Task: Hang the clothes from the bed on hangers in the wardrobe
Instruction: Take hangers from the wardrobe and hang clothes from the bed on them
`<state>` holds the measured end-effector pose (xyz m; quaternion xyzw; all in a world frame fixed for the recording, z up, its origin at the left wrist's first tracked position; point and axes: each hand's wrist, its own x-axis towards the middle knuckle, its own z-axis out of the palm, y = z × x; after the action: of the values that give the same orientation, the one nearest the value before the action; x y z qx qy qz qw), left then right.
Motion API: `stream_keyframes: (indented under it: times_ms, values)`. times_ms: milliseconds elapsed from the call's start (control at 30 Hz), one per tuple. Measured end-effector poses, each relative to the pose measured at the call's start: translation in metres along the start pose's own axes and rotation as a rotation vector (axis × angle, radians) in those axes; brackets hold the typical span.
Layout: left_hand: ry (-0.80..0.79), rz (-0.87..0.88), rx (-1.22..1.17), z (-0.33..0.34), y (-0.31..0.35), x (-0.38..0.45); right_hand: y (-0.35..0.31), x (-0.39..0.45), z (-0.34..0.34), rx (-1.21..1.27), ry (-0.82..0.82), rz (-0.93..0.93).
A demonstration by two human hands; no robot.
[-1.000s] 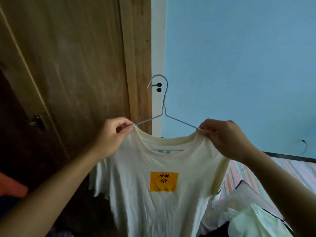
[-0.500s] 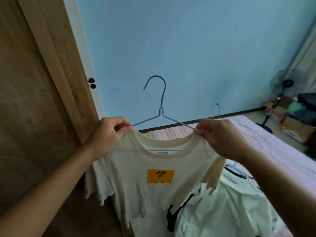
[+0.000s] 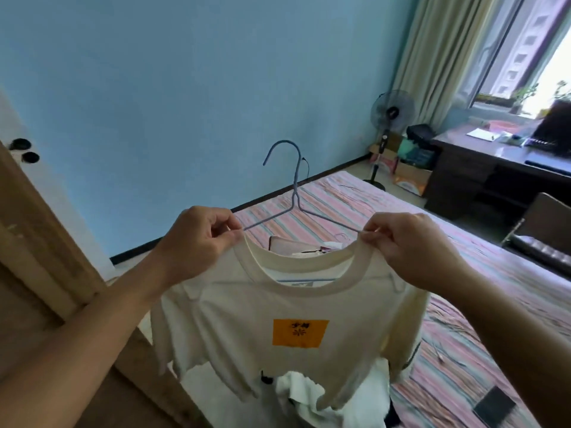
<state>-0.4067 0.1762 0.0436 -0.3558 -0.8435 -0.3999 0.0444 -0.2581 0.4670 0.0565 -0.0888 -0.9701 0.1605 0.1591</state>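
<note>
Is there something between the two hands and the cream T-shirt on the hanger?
No. The left hand and right hand already pinch the T-shirt collar at the hanger.

You get daylight from the window [image 3: 525, 50] at two o'clock, blown out to white at its right edge. The blue wall [image 3: 185, 88] is evenly lit, dimmer toward nine o'clock. Wide-angle bending tilts the curtain [image 3: 438, 50] and the edges. The T-shirt [image 3: 278, 319] hem at six o'clock looks soft.
</note>
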Motion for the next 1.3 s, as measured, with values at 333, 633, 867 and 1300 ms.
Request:
stream_keyframes:
  times_ms: [333, 633, 867, 1300]
  values:
    - [-0.14, 0.0, -0.123, 0.091, -0.002, 0.056, 0.064, -0.021, -0.002, 0.005, -0.059, 0.215]
    - [-0.331, -0.155, -0.137, 0.184, -0.032, 0.112, 0.161, 0.015, 0.061, 0.007, -0.134, 0.347]
    - [-0.402, -0.306, -0.081, 0.26, -0.073, 0.16, 0.23, 0.061, 0.124, -0.003, -0.263, 0.408]
    - [-0.355, -0.481, 0.026, 0.403, -0.171, 0.267, 0.355, 0.166, 0.249, 0.074, -0.318, 0.515]
